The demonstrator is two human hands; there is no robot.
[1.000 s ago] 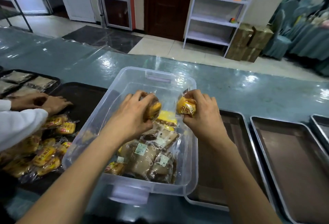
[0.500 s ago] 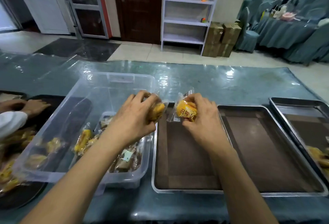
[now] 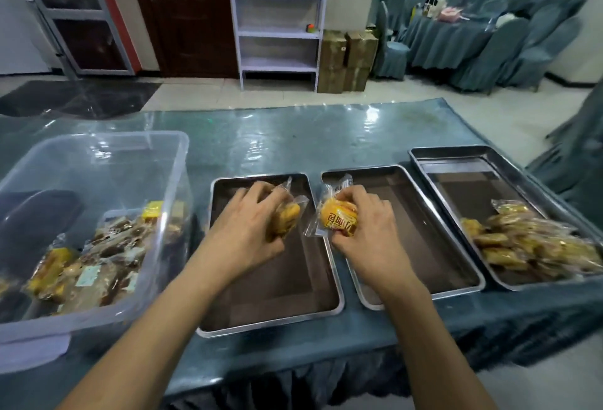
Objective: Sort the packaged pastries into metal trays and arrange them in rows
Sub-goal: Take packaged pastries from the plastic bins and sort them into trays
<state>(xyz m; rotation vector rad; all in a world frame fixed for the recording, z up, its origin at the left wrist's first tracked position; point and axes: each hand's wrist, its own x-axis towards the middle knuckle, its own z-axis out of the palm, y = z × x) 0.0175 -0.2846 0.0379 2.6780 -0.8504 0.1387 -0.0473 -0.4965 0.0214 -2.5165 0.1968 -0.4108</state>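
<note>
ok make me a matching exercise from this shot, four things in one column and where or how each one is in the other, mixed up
Things:
1. left hand
2. right hand
3. clear plastic bin
4. rightmost metal tray

Places or states:
A. at the table's left, mixed packaged pastries inside
B. holds an orange packet with red print
C. a heap of yellow packets at its near end
D. grips a wrapped pastry over the left metal tray

Pairs: 1-D, 2-B, 3-A, 4-C

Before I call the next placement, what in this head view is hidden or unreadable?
- Left hand: its fingers cover most of its pastry.
- Clear bin: left side cut off by the frame edge.
- Right tray: pastry pile blurred, count unreadable, cut off at the right edge.
</note>
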